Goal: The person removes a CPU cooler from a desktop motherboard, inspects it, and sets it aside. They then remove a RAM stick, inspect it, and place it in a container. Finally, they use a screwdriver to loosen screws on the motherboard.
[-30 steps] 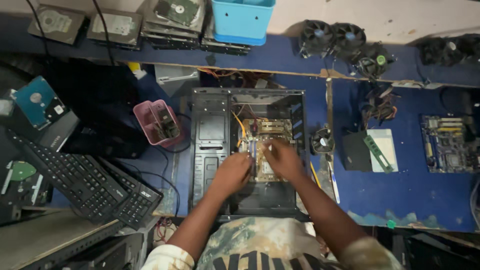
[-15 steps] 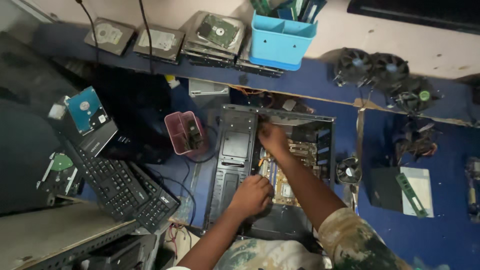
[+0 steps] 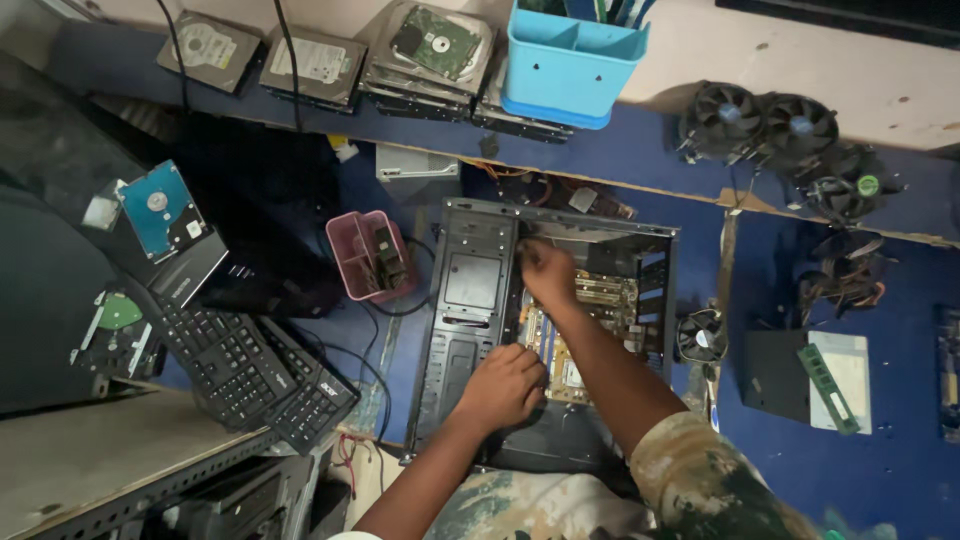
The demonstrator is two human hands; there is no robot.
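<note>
An open black computer case point(image 3: 470, 290) lies flat on the blue worktop, its yellow-green motherboard point(image 3: 590, 300) exposed inside. My right hand point(image 3: 548, 272) reaches deep into the far end of the case, fingers closed near the top edge of the board; what it pinches is hidden. My left hand point(image 3: 505, 385) rests as a loose fist on the near end of the board, beside the case's drive bay panel. Whether it holds anything is hidden by the fingers.
A pink bin point(image 3: 372, 255) with small parts stands left of the case. A black keyboard point(image 3: 250, 365) lies further left, a bare hard drive point(image 3: 160, 210) above it. More hard drives point(image 3: 420, 45), a blue box point(image 3: 570, 60) and cooler fans point(image 3: 770, 125) line the back. A RAM stick point(image 3: 825, 385) lies right.
My right hand has moved from the middle of the board up to the far end of the case. My left hand has drawn back toward me. The view has shifted left.
</note>
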